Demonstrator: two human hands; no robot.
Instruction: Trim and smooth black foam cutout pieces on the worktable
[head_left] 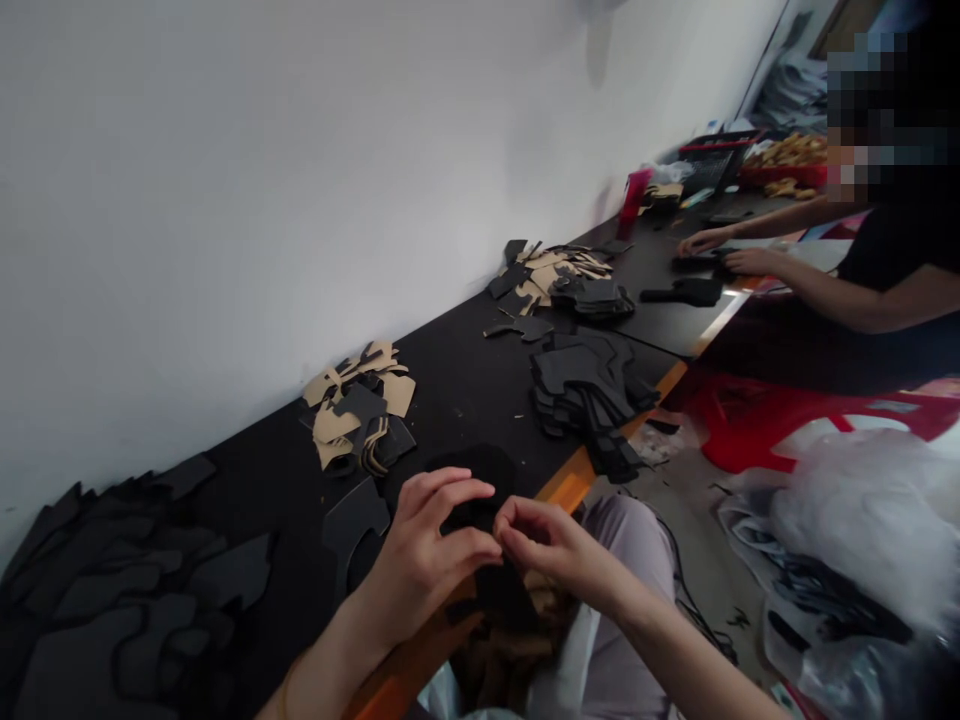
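My left hand (437, 532) is just over the front edge of the table, fingers curved and the thumb apart from them. Only darkness shows in the gap, and no held thing stands out. Close beside it, my right hand (553, 548) pinches thumb and forefinger together; whatever lies between those tips is too small to make out. A dark black piece (504, 598) hangs below the hands, blurred, and I cannot tell whether either hand touches it. Left of my left hand, a flat black cut-out piece (352, 522) rests on the table.
Black cut-outs are heaped at the left (142, 590). Tan backing scraps (330, 425) lie by the wall. Stacked black pieces (589, 375) overhang the orange table edge (568, 480). At right, a co-worker's hands (750, 262) handle a dark piece; a red stool (720, 430) and white plastic bag (870, 510) stand below.
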